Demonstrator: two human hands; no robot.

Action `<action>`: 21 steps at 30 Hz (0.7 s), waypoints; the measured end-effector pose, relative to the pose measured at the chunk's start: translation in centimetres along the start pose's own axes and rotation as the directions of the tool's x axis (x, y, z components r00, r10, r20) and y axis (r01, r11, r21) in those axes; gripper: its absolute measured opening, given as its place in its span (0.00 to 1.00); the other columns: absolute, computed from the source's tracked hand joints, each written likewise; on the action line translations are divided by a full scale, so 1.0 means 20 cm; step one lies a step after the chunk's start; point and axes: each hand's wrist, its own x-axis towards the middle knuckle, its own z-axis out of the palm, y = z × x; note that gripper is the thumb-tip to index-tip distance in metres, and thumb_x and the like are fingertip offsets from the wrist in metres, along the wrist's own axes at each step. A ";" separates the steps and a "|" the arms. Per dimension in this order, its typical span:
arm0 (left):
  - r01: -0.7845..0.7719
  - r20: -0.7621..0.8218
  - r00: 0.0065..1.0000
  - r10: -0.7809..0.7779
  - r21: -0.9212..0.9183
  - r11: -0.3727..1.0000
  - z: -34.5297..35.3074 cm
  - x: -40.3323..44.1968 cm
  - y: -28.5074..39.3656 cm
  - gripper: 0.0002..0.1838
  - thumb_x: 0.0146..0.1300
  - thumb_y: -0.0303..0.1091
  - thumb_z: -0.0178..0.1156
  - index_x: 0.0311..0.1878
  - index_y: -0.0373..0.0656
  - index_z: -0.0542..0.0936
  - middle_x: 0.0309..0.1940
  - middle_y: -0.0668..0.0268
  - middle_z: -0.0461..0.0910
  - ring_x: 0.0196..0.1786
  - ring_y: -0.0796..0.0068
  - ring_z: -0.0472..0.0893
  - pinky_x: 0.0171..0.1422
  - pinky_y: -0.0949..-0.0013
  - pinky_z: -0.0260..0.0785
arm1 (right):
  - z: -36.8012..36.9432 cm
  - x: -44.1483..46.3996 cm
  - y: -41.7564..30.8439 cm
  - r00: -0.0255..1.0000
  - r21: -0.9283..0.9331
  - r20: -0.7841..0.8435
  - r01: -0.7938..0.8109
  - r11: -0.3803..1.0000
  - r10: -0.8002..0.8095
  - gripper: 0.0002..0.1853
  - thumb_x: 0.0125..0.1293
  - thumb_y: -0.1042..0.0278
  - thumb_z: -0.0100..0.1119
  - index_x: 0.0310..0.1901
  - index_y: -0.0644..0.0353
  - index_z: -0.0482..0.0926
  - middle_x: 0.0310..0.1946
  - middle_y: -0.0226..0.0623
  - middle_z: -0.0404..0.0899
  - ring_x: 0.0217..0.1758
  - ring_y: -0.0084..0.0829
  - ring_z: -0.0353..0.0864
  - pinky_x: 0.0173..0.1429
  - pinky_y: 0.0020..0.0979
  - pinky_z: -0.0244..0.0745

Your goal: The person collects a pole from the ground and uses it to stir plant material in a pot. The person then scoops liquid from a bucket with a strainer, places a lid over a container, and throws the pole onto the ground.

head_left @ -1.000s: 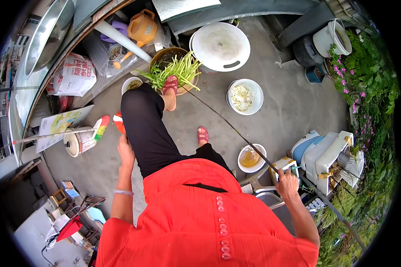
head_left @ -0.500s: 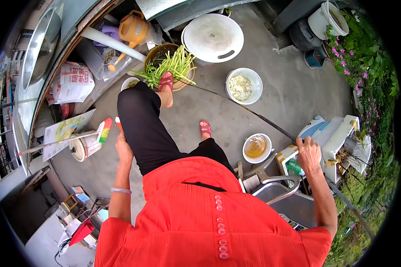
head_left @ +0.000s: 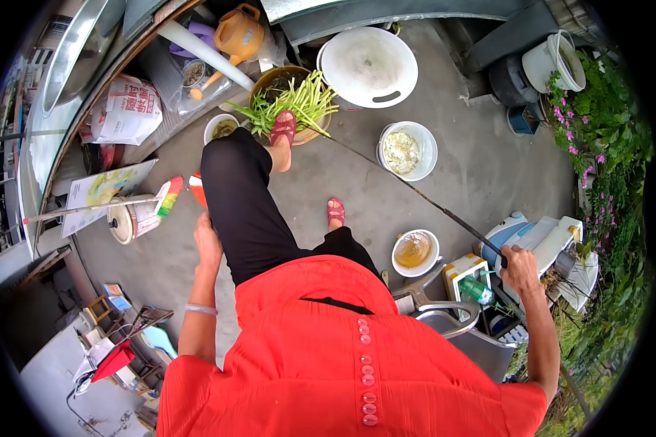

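My right hand (head_left: 521,269) is closed around a long, thin dark stick (head_left: 434,202). The stick's far tip reaches beside a brown pot (head_left: 315,134) with long green vegetable stalks (head_left: 293,102) lying across it. Beside my raised thigh, my left hand (head_left: 209,242) has its fingers curled and partly hidden. A red piece with a white edge (head_left: 197,189) shows just ahead of that hand, mostly behind the leg, so its kind is unclear. One foot in a red sandal (head_left: 283,127) overlaps the stalks.
A white bucket (head_left: 431,154) holds pale scraps; a white bowl (head_left: 435,255) holds yellowish liquid. A round white board (head_left: 372,65) stands behind. Near my right arm are a metal chair (head_left: 459,326) and foam box (head_left: 455,280). A broom (head_left: 169,195) lies left.
My right hand has shifted slightly right and down with the stick. More of the red piece shows beside my left hand. The view has shifted a little.
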 end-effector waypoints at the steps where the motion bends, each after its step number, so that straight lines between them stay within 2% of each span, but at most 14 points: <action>1: 0.049 -0.001 0.999 -0.050 -0.017 0.999 0.00 0.00 -0.02 0.11 0.57 0.29 0.42 0.30 0.32 0.72 0.25 0.60 0.71 0.29 0.74 0.66 0.35 0.68 0.62 | 0.07 -0.04 -0.02 1.000 0.114 -0.019 0.012 0.993 -0.010 0.11 0.32 0.76 0.52 0.25 0.64 0.73 0.20 0.50 0.74 0.27 0.52 0.74 0.33 0.43 0.70; 2: 0.094 0.006 0.996 -0.093 -0.074 0.993 0.01 0.00 -0.03 0.11 0.57 0.28 0.41 0.31 0.31 0.72 0.26 0.59 0.72 0.30 0.74 0.67 0.35 0.68 0.62 | 0.13 -0.07 -0.04 0.997 0.264 0.076 -0.026 0.964 0.006 0.12 0.32 0.75 0.54 0.26 0.65 0.75 0.20 0.54 0.74 0.27 0.54 0.74 0.32 0.42 0.71; 3: 0.135 0.017 0.991 -0.134 -0.130 0.982 0.01 0.01 -0.04 0.11 0.57 0.28 0.41 0.31 0.31 0.72 0.27 0.58 0.72 0.30 0.74 0.67 0.36 0.69 0.62 | 0.11 -0.10 -0.11 0.981 0.380 0.192 -0.064 0.923 -0.011 0.11 0.33 0.75 0.55 0.25 0.66 0.74 0.17 0.50 0.75 0.22 0.48 0.76 0.28 0.37 0.71; 4: 0.171 0.033 0.985 -0.168 -0.184 0.968 0.02 0.01 -0.04 0.11 0.57 0.28 0.41 0.31 0.31 0.72 0.27 0.58 0.72 0.31 0.74 0.68 0.36 0.69 0.62 | 0.16 -0.12 -0.17 0.909 0.544 0.415 -0.287 0.788 0.044 0.10 0.33 0.76 0.57 0.24 0.66 0.73 0.14 0.42 0.73 0.16 0.35 0.74 0.23 0.31 0.68; 5: 0.166 0.040 0.986 -0.161 -0.185 0.969 0.03 0.02 -0.07 0.10 0.57 0.27 0.43 0.34 0.32 0.73 0.29 0.57 0.74 0.32 0.74 0.70 0.37 0.68 0.64 | 0.17 -0.15 -0.24 0.798 0.648 0.602 -0.513 0.562 0.034 0.09 0.34 0.77 0.58 0.23 0.67 0.73 0.13 0.35 0.71 0.14 0.25 0.71 0.20 0.26 0.65; 6: 0.159 0.045 0.987 -0.153 -0.187 0.969 0.05 0.03 -0.13 0.10 0.57 0.26 0.45 0.37 0.33 0.74 0.31 0.56 0.76 0.33 0.74 0.73 0.39 0.67 0.66 | 0.21 -0.18 -0.29 0.739 0.684 0.671 -0.584 0.438 -0.062 0.09 0.35 0.78 0.58 0.23 0.67 0.73 0.13 0.35 0.70 0.14 0.25 0.70 0.19 0.25 0.64; 7: 0.153 0.051 0.988 -0.146 -0.184 0.971 0.05 0.04 -0.12 0.10 0.56 0.24 0.46 0.40 0.34 0.75 0.33 0.55 0.78 0.35 0.73 0.75 0.40 0.67 0.67 | 0.26 -0.20 -0.35 0.682 0.688 0.721 -0.685 0.242 -0.121 0.09 0.36 0.80 0.59 0.24 0.67 0.72 0.13 0.35 0.70 0.14 0.25 0.71 0.19 0.26 0.65; 8: 0.088 0.023 0.996 -0.086 -0.112 0.990 0.05 0.03 -0.12 0.10 0.57 0.26 0.45 0.37 0.33 0.74 0.33 0.54 0.77 0.34 0.71 0.74 0.40 0.66 0.66 | 0.29 -0.21 -0.40 0.634 0.656 0.754 -0.737 0.162 -0.170 0.10 0.37 0.81 0.59 0.25 0.66 0.73 0.14 0.35 0.71 0.14 0.26 0.71 0.19 0.27 0.66; 10: -0.042 -0.007 0.999 0.042 0.044 0.998 0.03 0.01 -0.02 0.12 0.58 0.29 0.41 0.33 0.30 0.72 0.33 0.52 0.74 0.34 0.66 0.72 0.39 0.66 0.64 | 0.36 -0.19 -0.48 0.650 0.673 0.709 -0.740 -0.015 -0.272 0.09 0.39 0.79 0.60 0.26 0.65 0.72 0.15 0.35 0.71 0.15 0.25 0.71 0.18 0.26 0.66; 13: 0.150 0.067 0.987 -0.145 -0.079 0.986 0.01 0.00 0.02 0.12 0.59 0.29 0.41 0.35 0.31 0.72 0.36 0.49 0.74 0.37 0.60 0.73 0.42 0.64 0.64 | 0.30 -0.07 -0.54 0.665 0.688 0.677 -0.724 -0.051 -0.316 0.09 0.42 0.76 0.59 0.28 0.65 0.72 0.15 0.36 0.71 0.15 0.26 0.71 0.18 0.26 0.67; 16: -0.039 0.100 0.995 0.023 0.153 0.988 0.00 -0.02 -0.01 0.14 0.60 0.30 0.39 0.36 0.31 0.72 0.35 0.48 0.73 0.38 0.58 0.73 0.43 0.62 0.64 | 0.24 -0.04 -0.55 0.677 0.692 0.659 -0.717 -0.089 -0.328 0.11 0.43 0.75 0.59 0.31 0.65 0.72 0.15 0.35 0.71 0.15 0.25 0.71 0.18 0.26 0.67; 17: -0.016 0.101 0.995 0.006 0.097 0.995 0.01 -0.03 -0.03 0.15 0.61 0.31 0.38 0.36 0.31 0.72 0.35 0.49 0.73 0.38 0.57 0.72 0.43 0.62 0.64 | 0.22 -0.06 -0.54 0.679 0.696 0.662 -0.714 -0.074 -0.318 0.10 0.44 0.75 0.59 0.30 0.65 0.72 0.14 0.35 0.71 0.15 0.25 0.71 0.18 0.26 0.66; 19: 0.031 0.101 0.994 -0.029 -0.016 0.999 0.02 -0.04 -0.06 0.16 0.62 0.32 0.36 0.36 0.31 0.72 0.34 0.49 0.73 0.38 0.57 0.72 0.44 0.61 0.63 | 0.24 -0.14 -0.52 0.679 0.709 0.698 -0.700 0.086 -0.226 0.09 0.44 0.75 0.59 0.29 0.65 0.72 0.14 0.36 0.72 0.15 0.25 0.72 0.19 0.26 0.66; 21: -0.070 0.093 0.994 0.063 0.082 0.994 0.02 -0.06 -0.06 0.14 0.61 0.30 0.37 0.36 0.31 0.72 0.33 0.49 0.72 0.37 0.55 0.72 0.43 0.61 0.64 | 0.24 -0.20 -0.50 0.721 0.727 0.679 -0.634 0.263 -0.140 0.08 0.44 0.75 0.59 0.27 0.67 0.72 0.14 0.38 0.72 0.15 0.25 0.73 0.19 0.26 0.66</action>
